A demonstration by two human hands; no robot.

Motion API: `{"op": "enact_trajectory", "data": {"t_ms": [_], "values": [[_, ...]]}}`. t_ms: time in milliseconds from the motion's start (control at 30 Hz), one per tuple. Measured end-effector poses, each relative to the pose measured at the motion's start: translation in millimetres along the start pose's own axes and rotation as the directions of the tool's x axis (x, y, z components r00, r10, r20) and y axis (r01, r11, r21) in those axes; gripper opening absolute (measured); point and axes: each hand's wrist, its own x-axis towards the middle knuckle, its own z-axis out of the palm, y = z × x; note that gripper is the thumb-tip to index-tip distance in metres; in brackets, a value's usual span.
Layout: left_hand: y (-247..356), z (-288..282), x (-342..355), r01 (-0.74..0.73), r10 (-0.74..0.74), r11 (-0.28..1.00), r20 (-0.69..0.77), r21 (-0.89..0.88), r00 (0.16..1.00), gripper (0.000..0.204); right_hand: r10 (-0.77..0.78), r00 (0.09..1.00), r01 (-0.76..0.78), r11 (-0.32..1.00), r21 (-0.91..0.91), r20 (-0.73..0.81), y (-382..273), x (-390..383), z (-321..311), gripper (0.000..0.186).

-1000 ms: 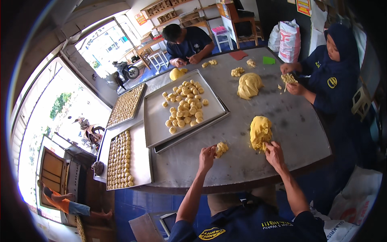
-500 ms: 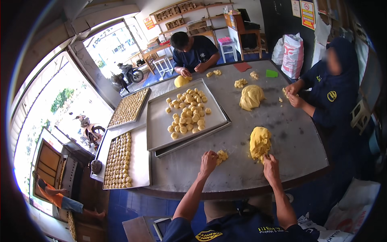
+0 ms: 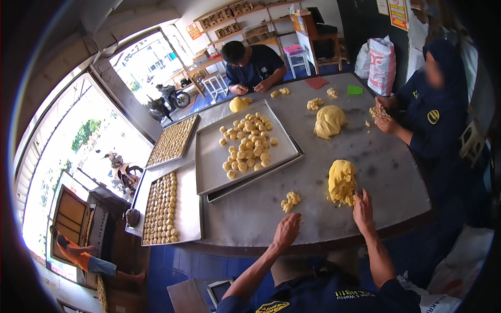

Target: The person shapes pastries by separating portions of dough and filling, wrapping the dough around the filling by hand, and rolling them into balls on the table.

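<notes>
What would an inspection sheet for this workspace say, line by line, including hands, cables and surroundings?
Surface: grey metal table, with dark smudges.
Job's things: yellow dough lump, rough-surfaced; small dough pieces to its left; large tray of loosely piled dough balls; near-left tray with balls in rows.
Clutter: red sheet and green sheet toward the far edge.
Hands: left hand near the small dough pieces; right hand beside the yellow dough lump; whether either grips anything is unclear.
Cables: nothing seen.
Surroundings: co-worker across, another co-worker at right; sack; motorbike in the background.
</notes>
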Motion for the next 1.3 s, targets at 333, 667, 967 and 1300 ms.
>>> {"op": "enact_trajectory", "data": {"t_ms": [333, 667, 967, 1300], "values": [[-25.4, 46.6, 59.4, -0.225, 0.496, 0.653, -0.184, 0.724, 0.848, 0.037, 0.068, 0.997, -0.077, 0.915, 0.397, 0.037, -3.9, -5.9, -18.1, 0.037], [-42.5, 58.9, 85.7, -0.327, 0.532, 0.620, -0.076, 0.713, 0.843, 0.033, -0.098, 0.991, 0.100, 0.995, -0.023, 0.092, 3.9, 30.2, -35.4, 0.031], [-31.4, 63.2, 61.3, -0.314, 0.553, 0.512, -0.027, 0.800, 0.833, 0.023, -0.046, 0.998, 0.052, 0.992, -0.116, 0.053, -8.4, -28.6, -18.6, 0.050], [-10.4, 57.2, 1.4, -0.172, 0.289, 0.703, -0.057, 0.690, 0.956, 0.034, -0.130, 0.979, 0.145, 0.985, -0.089, 0.155, 10.3, 12.0, -41.3, 0.032]]}}
